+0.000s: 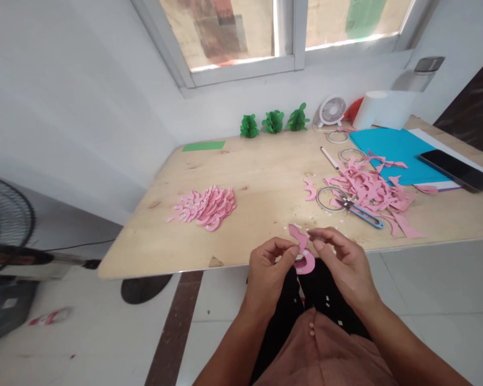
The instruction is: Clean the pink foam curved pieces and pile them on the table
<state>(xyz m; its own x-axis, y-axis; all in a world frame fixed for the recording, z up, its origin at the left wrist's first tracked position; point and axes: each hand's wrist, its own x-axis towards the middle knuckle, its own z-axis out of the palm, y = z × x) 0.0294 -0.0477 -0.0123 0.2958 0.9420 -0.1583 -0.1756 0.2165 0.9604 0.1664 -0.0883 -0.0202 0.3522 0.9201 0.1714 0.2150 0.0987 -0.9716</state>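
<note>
My left hand (270, 268) pinches a curved pink paper cutout (306, 262) between thumb and fingers, just over the table's front edge. The cutout has a wavy upper part and a round hooked lower part; several layers seem stacked in it. Close to its right side is my right hand (346, 262), thumb and index finger slightly apart and nothing visible between them. To the left lies a pile of similar pink cutouts (211, 206). A pair of blue-handled thread snips (362, 213) rests to the right, beside a heap of pink paper scraps (370, 185).
On the wooden table (265, 171) are rolls of tape (326, 206), a white pen (329, 157), a blue sheet (398, 147) and a phone (459, 169). Green paper shapes (273, 122) and a small white fan (332, 111) stand along the wall. A black fan (6, 225) is at left.
</note>
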